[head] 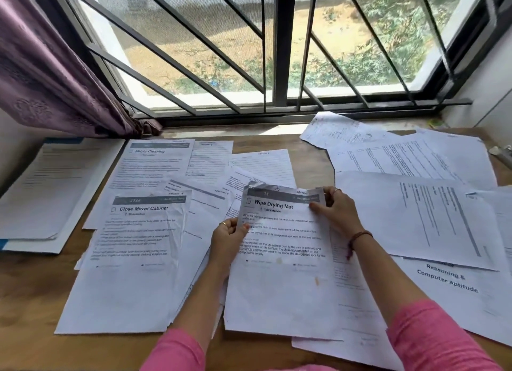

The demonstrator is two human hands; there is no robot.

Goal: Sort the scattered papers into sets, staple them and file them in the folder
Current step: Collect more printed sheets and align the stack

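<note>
A white sheet headed "Wipe Drying Mat" [282, 260] lies in front of me, its top edge curled up. My left hand [228, 239] pinches its left edge and my right hand [339, 211] grips its top right corner. To the left lie the "Close Mirror Cabinet" sheet [133, 260] and, further back, the "Mirror Cleaning" sheet [151, 165]. Several more printed sheets [410, 160] are spread at the right, one reading "Reasoning & Computer Aptitude" [446, 282]. At the far left rests a stack of papers on a blue-edged folder [52, 193]. No stapler is recognisable.
The wooden table [30, 309] sits against a barred window [277, 52]. A purple curtain [47, 66] hangs at the back left. A small metallic object [502, 153] lies at the right edge, partly cut off. Bare wood shows at the front left.
</note>
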